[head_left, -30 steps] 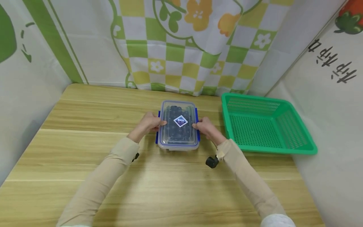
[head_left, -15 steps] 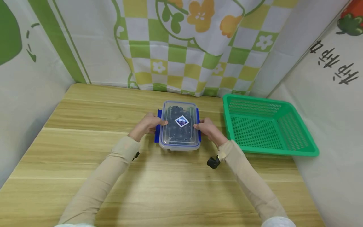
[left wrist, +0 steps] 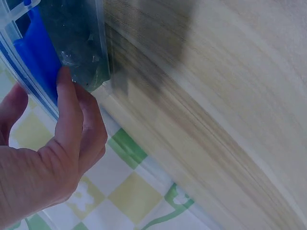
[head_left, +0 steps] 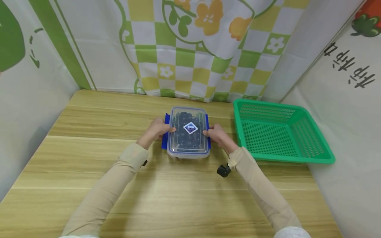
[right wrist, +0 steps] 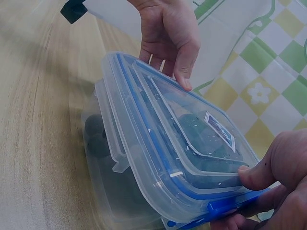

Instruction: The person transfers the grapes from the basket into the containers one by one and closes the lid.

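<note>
A clear plastic food storage container (head_left: 188, 153) with a blue-edged lid (head_left: 193, 140) stands on the table, and dark round pieces like berries or grapes show through it. My left hand (head_left: 157, 128) grips its left side, thumb on the lid's rim and fingers at the blue side latch (left wrist: 41, 52), which juts outward. On the opposite side my right hand (head_left: 218, 133) pinches the rim, thumb on top and fingers by the other blue latch (right wrist: 230, 207). In the right wrist view the lid sits over the box; whether it is sealed cannot be told.
A green perforated plastic basket (head_left: 284, 157) stands to the right of the container, with nothing visible inside. Behind the wooden table (head_left: 89, 132) hangs a checked curtain (head_left: 184, 66). White sheets border both sides.
The left blue latch juts out further from the container's side than a second ago. Both hands keep nearly the same places on the container, and the basket stays put.
</note>
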The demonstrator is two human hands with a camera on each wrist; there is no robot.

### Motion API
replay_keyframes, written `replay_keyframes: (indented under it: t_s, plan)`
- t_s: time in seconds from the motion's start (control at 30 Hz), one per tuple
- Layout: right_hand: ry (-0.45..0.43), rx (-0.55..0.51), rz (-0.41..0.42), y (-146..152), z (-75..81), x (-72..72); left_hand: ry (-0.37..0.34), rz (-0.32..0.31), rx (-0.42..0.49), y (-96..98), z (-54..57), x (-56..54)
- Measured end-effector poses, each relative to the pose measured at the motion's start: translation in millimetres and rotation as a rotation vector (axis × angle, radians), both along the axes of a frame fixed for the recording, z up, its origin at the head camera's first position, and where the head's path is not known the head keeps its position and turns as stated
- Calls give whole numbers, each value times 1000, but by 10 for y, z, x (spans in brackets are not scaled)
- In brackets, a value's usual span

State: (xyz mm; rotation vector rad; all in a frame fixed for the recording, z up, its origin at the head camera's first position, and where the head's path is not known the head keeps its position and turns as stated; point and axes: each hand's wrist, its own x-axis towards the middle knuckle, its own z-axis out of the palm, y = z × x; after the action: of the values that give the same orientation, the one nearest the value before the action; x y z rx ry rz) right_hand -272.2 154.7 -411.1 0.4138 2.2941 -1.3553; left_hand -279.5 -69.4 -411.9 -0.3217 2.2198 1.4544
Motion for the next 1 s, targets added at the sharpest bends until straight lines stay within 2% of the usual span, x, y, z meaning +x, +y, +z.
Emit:
replay_keyframes:
  t_s: [0.17,0.43,0.53,0.73,0.83,1.0]
  plan:
    - [6,2,-7,-10,-4,-8,60,-17,-39,40,18,2]
    - [17,8,-14,-14,-16,-3,107,-58,-177,70,36,-28]
    - [12,17,-19,-13,-21,1,131,-67,-187,75,38,-10]
    - [-13,3,-38,-17,1,29,201,-115,-284,117,61,36]
    - [-2,-3,-53,7,3,48,200,-129,-289,153,63,24]
    - [-5,-12,-28,-17,-20,-8,191,-141,-303,117,32,-22]
